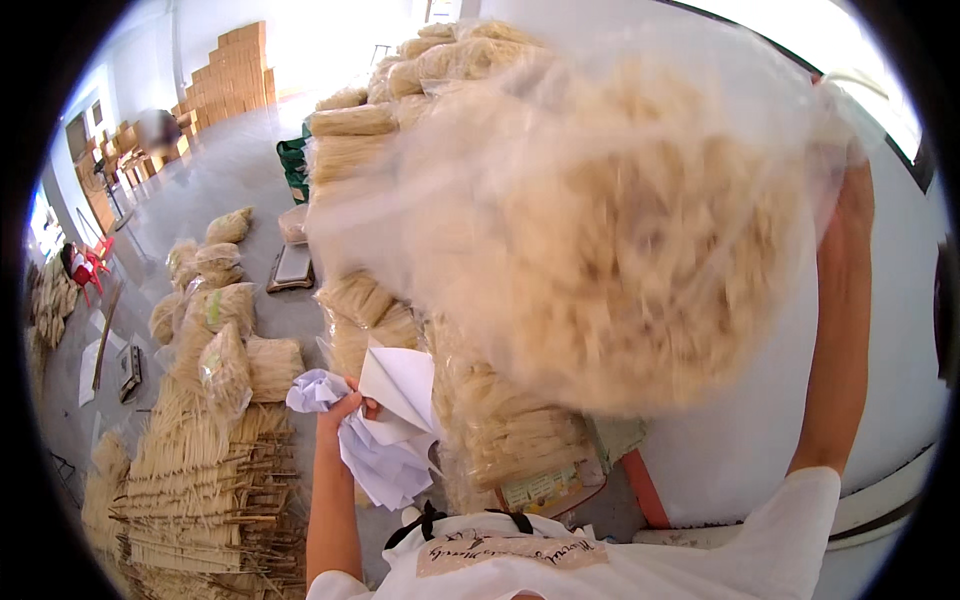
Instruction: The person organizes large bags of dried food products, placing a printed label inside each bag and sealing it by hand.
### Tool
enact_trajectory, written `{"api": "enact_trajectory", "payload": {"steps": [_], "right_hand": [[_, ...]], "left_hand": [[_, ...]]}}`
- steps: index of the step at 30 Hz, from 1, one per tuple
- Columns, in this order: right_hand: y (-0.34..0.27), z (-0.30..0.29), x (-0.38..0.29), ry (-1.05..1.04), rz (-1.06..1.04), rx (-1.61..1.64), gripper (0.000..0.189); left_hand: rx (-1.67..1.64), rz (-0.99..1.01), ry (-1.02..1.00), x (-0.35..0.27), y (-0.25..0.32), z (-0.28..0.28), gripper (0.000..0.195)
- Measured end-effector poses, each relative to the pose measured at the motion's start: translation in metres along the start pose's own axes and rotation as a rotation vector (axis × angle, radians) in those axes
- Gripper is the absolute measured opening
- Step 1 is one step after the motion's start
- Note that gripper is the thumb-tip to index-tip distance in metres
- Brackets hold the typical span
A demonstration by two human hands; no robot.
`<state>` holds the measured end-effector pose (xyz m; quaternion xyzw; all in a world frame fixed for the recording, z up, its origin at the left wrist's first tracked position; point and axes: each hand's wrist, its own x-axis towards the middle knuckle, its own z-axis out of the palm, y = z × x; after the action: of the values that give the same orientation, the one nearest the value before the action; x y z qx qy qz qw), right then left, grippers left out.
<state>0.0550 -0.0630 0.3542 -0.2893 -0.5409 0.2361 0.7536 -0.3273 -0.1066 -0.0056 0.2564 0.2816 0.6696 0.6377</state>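
Note:
My left hand (346,403) grips white paper sheets (396,390), partly crumpled and folded. To the upper right, a large clear plastic bag of dried noodles (637,247) hangs in the air, blurred by motion. My right hand (836,142), raised high at its far side, holds it; the fingers are mostly hidden by the plastic. Behind and under the raised bag rises a tall stack of bagged noodles (352,154). One bagged bundle (517,446) lies low in that stack, close before my body.
To the left are smaller noodle bags (225,307) and noodles layered on sticks (202,487). A scale (291,266) and another scale (130,373) stand on the floor. Cardboard boxes (232,71), a person (159,135) and a red chair (91,274) are farther off. A white wall (720,465) bounds the right.

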Motion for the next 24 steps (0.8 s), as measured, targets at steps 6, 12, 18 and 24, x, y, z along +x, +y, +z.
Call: {"api": "enact_trajectory", "payload": {"steps": [6, 12, 18, 24], "right_hand": [[0.085, -0.054, 0.073, -0.193, -0.081, -0.087, 0.029], [0.224, -0.081, -0.039, -0.138, 0.238, -0.337, 0.016], [0.281, -0.103, -0.072, 0.0, 0.394, -0.193, 0.016], [0.297, -0.136, -0.056, -0.024, 0.578, -0.16, 0.016]], "left_hand": [[-0.033, 0.014, 0.194, -0.028, 0.005, -0.053, 0.016], [-0.096, 0.04, 0.307, -0.062, 0.013, -0.093, 0.017], [0.047, -0.023, 0.204, -0.044, -0.004, -0.07, 0.015], [0.048, -0.091, 0.057, -0.013, -0.016, -0.016, 0.019]]}}
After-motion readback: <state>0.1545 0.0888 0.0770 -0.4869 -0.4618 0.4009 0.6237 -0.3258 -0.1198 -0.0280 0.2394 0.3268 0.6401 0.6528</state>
